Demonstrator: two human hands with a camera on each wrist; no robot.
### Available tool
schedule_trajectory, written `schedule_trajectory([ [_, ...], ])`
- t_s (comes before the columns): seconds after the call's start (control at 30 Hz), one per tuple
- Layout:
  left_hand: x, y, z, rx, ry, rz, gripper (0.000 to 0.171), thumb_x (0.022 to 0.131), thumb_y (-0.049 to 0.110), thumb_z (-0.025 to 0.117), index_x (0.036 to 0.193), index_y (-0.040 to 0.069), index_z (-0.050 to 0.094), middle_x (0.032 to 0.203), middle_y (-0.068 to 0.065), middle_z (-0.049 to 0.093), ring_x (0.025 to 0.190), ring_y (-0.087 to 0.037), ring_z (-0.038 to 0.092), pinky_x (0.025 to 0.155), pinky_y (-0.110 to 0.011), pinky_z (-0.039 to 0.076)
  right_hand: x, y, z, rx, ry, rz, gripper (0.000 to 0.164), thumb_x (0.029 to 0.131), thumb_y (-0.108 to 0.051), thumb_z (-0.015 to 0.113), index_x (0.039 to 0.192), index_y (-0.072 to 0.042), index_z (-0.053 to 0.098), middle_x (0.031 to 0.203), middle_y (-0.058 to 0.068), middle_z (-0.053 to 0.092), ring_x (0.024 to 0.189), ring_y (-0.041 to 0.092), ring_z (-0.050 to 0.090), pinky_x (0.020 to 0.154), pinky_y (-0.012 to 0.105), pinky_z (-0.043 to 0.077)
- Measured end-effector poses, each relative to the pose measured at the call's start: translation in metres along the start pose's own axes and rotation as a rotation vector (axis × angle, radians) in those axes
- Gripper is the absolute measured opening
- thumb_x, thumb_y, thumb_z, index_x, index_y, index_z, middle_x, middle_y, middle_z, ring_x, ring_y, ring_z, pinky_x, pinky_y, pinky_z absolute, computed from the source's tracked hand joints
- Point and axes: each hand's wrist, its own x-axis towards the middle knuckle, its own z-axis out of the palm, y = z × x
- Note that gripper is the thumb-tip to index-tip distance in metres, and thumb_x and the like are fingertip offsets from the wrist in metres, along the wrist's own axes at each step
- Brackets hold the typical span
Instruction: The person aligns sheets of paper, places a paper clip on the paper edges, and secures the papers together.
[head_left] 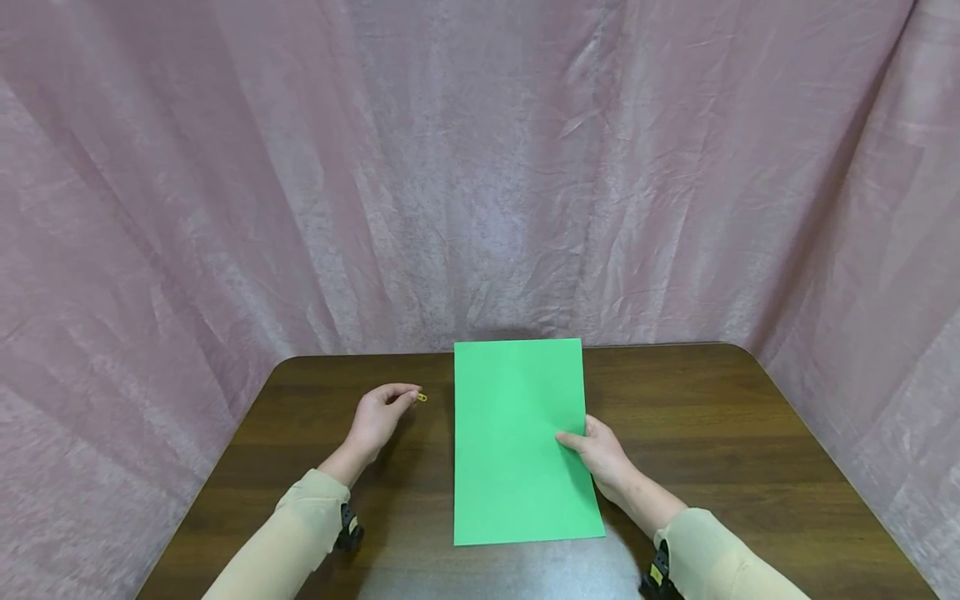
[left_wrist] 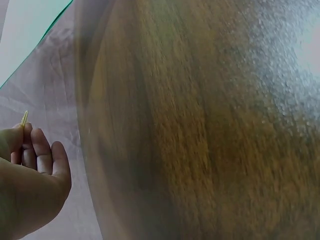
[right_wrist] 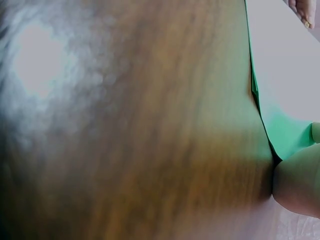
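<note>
My left hand (head_left: 381, 421) pinches a small yellow paper clip (head_left: 422, 397) between thumb and fingertips, to the left of the paper. In the left wrist view the paper clip (left_wrist: 25, 119) points up from the fingertips, and the other fingers are loosely bent. My right hand (head_left: 603, 458) grips the right edge of an upright green paper (head_left: 517, 442), thumb on its front face and the other fingers hidden behind. More than one layer shows along the edge of the green paper (right_wrist: 287, 132) in the right wrist view.
A dark brown wooden table (head_left: 712, 433) with rounded far corners lies under both hands. Pink curtains (head_left: 480, 183) hang behind it and at both sides. Light glares off the near part of the tabletop.
</note>
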Motion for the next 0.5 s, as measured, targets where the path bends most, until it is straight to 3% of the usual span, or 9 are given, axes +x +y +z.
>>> schedule_trajectory([
  [0.27, 0.0, 0.002, 0.001, -0.03, 0.0, -0.009, 0.028, 0.102, 0.022, 0.067, 0.121, 0.002, 0.074, 0.121, -0.011, 0.071, 0.114, -0.032, 0.064, 0.103, -0.053, 0.048, 0.001, -0.001, 0.0, 0.013, -0.001, 0.006, 0.047, 0.103, -0.01, 0.06, 0.146, 0.002, 0.046, 0.125, 0.017, 0.067, 0.098, 0.027, 0.07, 0.08, 0.041, 0.058],
  [0.5, -0.002, 0.01, 0.003, -0.054, -0.012, -0.055, 0.025, 0.101, 0.02, 0.069, 0.121, 0.007, 0.075, 0.124, -0.01, 0.069, 0.116, -0.031, 0.064, 0.104, -0.052, 0.048, 0.001, -0.002, -0.001, 0.015, 0.003, 0.009, 0.047, 0.103, -0.011, 0.061, 0.146, 0.002, 0.046, 0.126, 0.018, 0.066, 0.099, 0.027, 0.069, 0.08, 0.041, 0.058],
])
